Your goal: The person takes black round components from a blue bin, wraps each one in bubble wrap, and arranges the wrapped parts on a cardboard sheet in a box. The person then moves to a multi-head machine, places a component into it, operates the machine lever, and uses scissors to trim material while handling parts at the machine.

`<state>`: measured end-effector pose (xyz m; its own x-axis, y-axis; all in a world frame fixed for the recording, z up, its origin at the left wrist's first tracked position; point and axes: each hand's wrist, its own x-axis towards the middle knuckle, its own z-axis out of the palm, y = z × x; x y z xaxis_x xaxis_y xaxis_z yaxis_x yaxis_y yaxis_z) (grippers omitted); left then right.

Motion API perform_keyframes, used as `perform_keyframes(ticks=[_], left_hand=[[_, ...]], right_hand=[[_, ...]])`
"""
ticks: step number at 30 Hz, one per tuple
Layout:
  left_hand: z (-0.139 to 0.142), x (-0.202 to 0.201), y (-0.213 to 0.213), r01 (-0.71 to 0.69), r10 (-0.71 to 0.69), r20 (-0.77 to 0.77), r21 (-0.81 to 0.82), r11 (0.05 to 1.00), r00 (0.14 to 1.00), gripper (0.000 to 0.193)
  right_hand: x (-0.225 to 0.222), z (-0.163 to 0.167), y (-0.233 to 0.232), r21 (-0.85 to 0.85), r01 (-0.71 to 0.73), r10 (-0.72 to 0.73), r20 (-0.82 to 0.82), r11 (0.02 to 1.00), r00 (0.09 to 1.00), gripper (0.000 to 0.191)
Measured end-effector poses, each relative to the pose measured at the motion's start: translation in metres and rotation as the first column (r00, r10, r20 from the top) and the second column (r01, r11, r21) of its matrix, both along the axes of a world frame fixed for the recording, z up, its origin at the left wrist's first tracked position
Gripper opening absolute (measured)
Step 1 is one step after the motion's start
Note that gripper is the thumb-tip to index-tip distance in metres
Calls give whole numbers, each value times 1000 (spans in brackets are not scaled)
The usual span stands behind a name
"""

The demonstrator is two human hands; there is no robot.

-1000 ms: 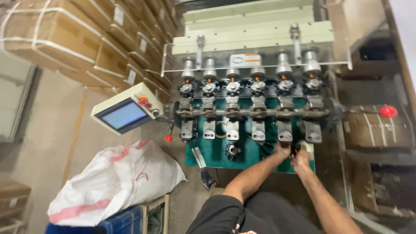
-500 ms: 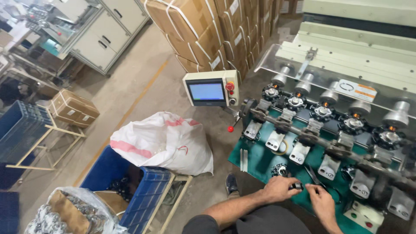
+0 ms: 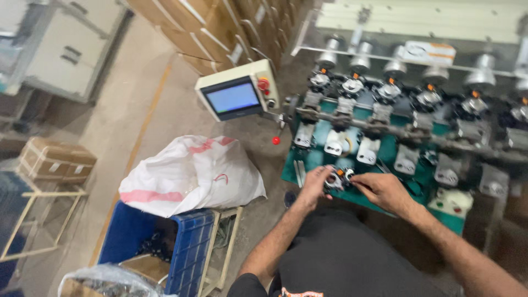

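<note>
Fingers of left hand (image 3: 314,184) curl onto small round spool unit (image 3: 335,179) at green machine deck's (image 3: 385,159) near edge; right hand (image 3: 382,190), just right of it, pinches toward it, grip unclear.

Under both hands the machine panel (image 3: 379,159) is dark green, carrying white and silver winding units (image 3: 335,144). Between the left hand (image 3: 315,186) and right hand (image 3: 382,190) sits a silver part with an orange spot (image 3: 336,178). Left of the left hand lie a white sack with red stripes (image 3: 190,175), a blue crate (image 3: 184,250) and a cream control box with a blue screen and red button (image 3: 237,91).
</note>
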<state>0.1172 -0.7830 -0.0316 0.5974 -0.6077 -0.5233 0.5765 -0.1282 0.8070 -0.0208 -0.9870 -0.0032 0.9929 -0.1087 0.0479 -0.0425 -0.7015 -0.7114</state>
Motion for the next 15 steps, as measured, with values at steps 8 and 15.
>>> perform_keyframes(ticks=[8,15], left_hand=[[33,3,-3,245,-289,-232,-201,948,929,41],[41,16,0,61,-120,-324,-188,980,938,45]], right_hand=[[43,25,3,174,-79,62,102,982,993,22],[26,44,2,-167,-276,249,-165,946,954,33]])
